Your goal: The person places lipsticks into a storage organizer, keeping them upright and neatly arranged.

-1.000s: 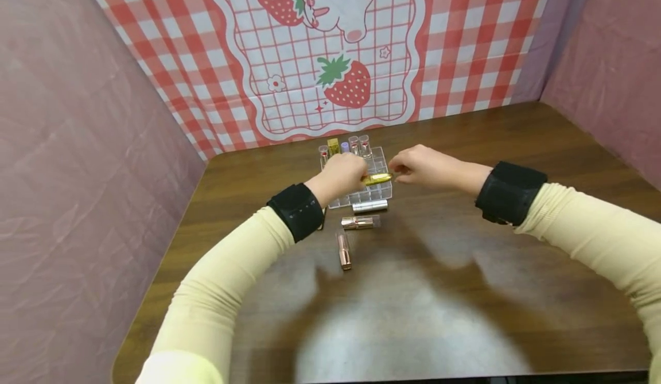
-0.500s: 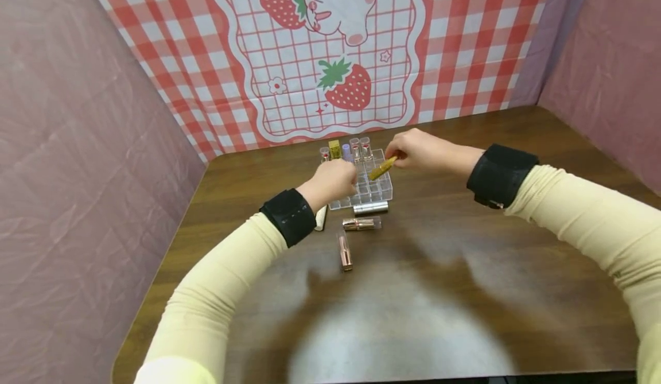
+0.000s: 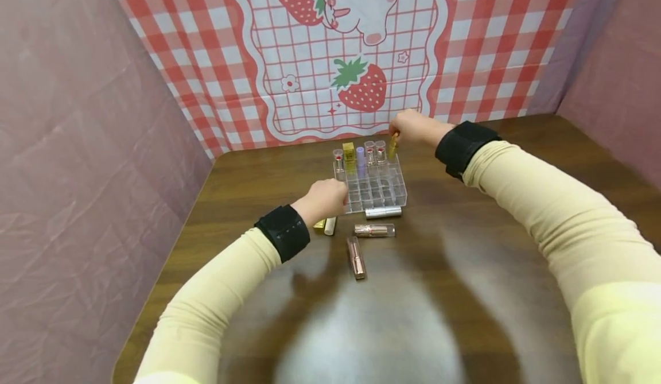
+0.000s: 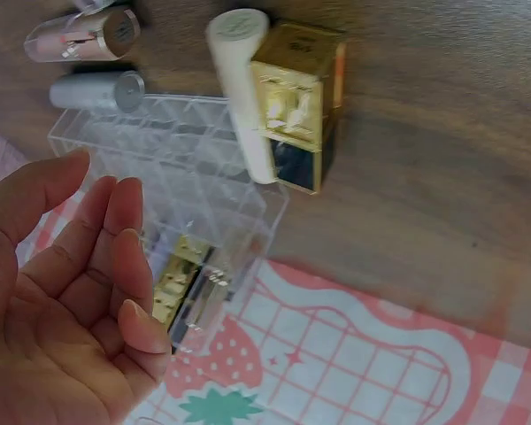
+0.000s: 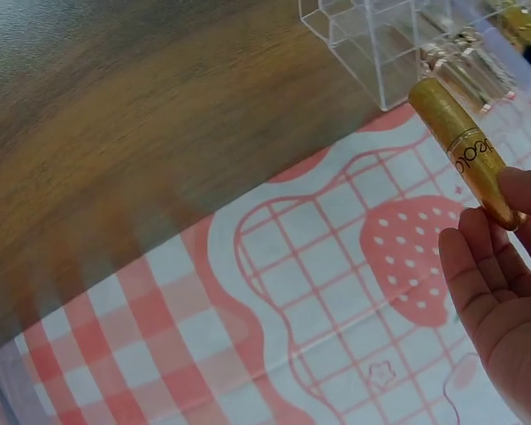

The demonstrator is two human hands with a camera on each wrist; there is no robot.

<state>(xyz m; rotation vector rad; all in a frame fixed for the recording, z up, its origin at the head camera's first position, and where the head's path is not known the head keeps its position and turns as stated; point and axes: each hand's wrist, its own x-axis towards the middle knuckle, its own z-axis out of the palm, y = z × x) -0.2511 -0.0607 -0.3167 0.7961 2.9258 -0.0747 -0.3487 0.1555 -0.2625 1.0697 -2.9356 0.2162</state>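
Observation:
My right hand [image 3: 412, 127] pinches a gold lipstick tube [image 5: 460, 146] by one end, between thumb and fingertips. The tube points down at the back right corner of the clear lipstick organizer [image 3: 403, 200]; whether it touches the organizer I cannot tell. My left hand [image 4: 80, 292] holds nothing, its fingers loosely bent, near the organizer's front left corner. In the organizer's back row stand a red-tipped lipstick [image 3: 338, 160], a gold-capped lipstick [image 3: 348, 152], a lilac tube [image 3: 360, 157] and two clear-capped lipsticks [image 3: 380, 152].
In front of the organizer lie a silver tube [image 3: 383, 212], a clear-capped lipstick [image 3: 374, 231] and a rose-gold lipstick [image 3: 356, 258]. A white tube [image 4: 239, 88] and a gold-and-black lipstick [image 4: 292, 97] lie at its left. Behind the table hangs a strawberry-print cloth [image 3: 361, 88].
The gold tube has passed from my left hand to my right, which has carried it to the organizer's back right corner and tipped it upright. My left hand has drawn back slightly toward the front left.

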